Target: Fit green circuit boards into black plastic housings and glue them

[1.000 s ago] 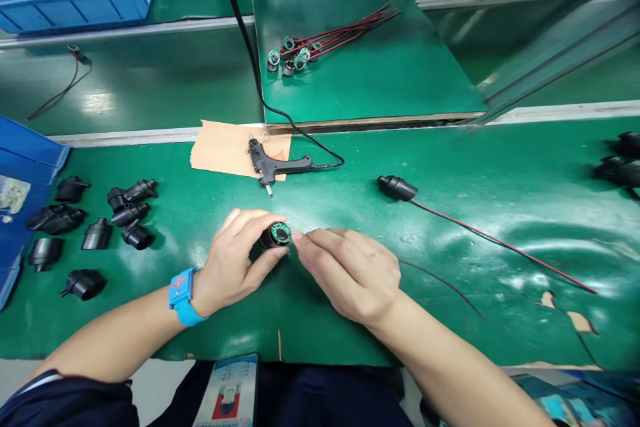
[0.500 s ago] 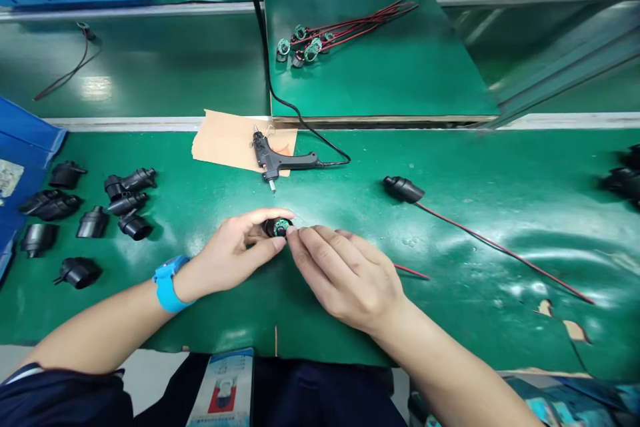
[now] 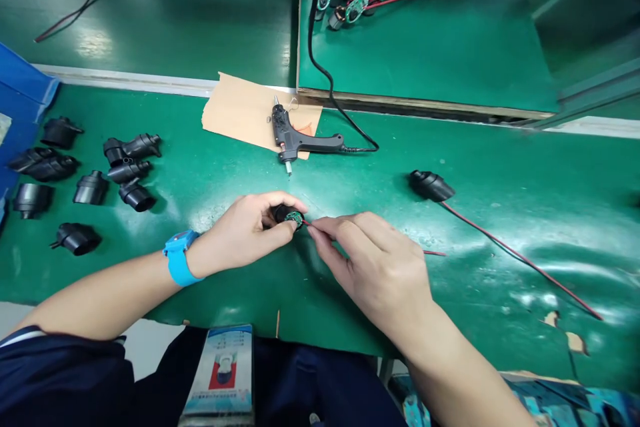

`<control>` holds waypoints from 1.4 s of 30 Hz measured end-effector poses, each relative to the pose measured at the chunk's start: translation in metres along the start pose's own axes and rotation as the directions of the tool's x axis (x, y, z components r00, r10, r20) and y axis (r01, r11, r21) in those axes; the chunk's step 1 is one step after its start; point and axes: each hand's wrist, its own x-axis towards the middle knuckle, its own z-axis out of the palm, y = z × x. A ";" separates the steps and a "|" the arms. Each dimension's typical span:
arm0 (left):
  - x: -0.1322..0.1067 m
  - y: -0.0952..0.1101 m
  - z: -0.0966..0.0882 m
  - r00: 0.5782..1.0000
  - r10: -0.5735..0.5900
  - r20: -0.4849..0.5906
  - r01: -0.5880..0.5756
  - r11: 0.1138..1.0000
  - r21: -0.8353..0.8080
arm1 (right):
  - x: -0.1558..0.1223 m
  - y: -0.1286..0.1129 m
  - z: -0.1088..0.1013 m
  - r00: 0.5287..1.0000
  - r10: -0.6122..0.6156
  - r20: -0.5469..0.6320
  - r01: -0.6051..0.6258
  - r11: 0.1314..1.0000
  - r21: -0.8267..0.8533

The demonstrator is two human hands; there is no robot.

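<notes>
Near the middle of the green bench my left hand (image 3: 257, 227) is closed around a black plastic housing (image 3: 281, 213). A round green circuit board (image 3: 294, 218) shows at the housing's open end, with my left thumb against its edge. My right hand (image 3: 370, 260) pinches the red wire (image 3: 309, 223) just beside the board. The wire's far end comes out past the right hand. A blue band is on my left wrist. Further right lies another black housing (image 3: 431, 185) with a long red wire trailing from it.
A glue gun (image 3: 295, 137) rests on brown cardboard (image 3: 235, 107) beyond my hands, its black cord (image 3: 325, 73) running up. Several black housings (image 3: 91, 187) stand at the left by a blue bin (image 3: 23, 90). Wired circuit boards (image 3: 357, 7) lie on the raised green board.
My right fingers have shifted from the circuit board back to the wire beside it. My left thumb now touches the board's edge. The whole view has tilted downward.
</notes>
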 end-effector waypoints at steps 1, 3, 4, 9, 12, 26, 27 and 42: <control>0.000 0.000 0.000 1.000 -0.002 0.001 0.002 1.000 0.003 | 0.001 -0.002 0.000 1.000 -0.021 0.004 0.021 0.998 -0.054; 0.001 0.000 0.000 1.000 -0.006 0.008 0.006 1.000 0.001 | 0.002 -0.006 -0.001 0.999 -0.041 0.031 0.044 0.991 -0.125; 0.002 0.000 0.000 1.000 -0.009 0.015 0.009 1.000 -0.004 | 0.003 -0.007 -0.002 0.998 -0.042 0.044 0.048 0.989 -0.143; 0.005 -0.002 -0.001 0.998 -0.021 0.057 0.026 0.996 -0.086 | 0.004 -0.007 -0.004 0.996 -0.061 0.066 0.068 0.993 -0.101; 0.007 0.001 -0.004 0.992 -0.053 0.118 0.068 0.989 -0.129 | 0.003 -0.002 -0.003 0.993 -0.080 0.083 0.085 0.995 -0.052; 0.009 0.010 -0.009 0.968 -0.125 0.216 0.173 0.961 -0.218 | 0.009 -0.007 -0.008 0.962 -0.196 0.188 0.234 0.949 -0.212; 0.009 0.009 -0.009 0.972 -0.117 0.205 0.163 0.961 -0.222 | 0.008 -0.005 -0.007 0.969 -0.181 0.168 0.212 0.960 -0.184; 0.004 0.002 0.004 0.996 -0.058 0.075 0.070 0.983 -0.168 | -0.001 -0.006 -0.007 0.998 -0.035 0.060 0.035 0.999 0.000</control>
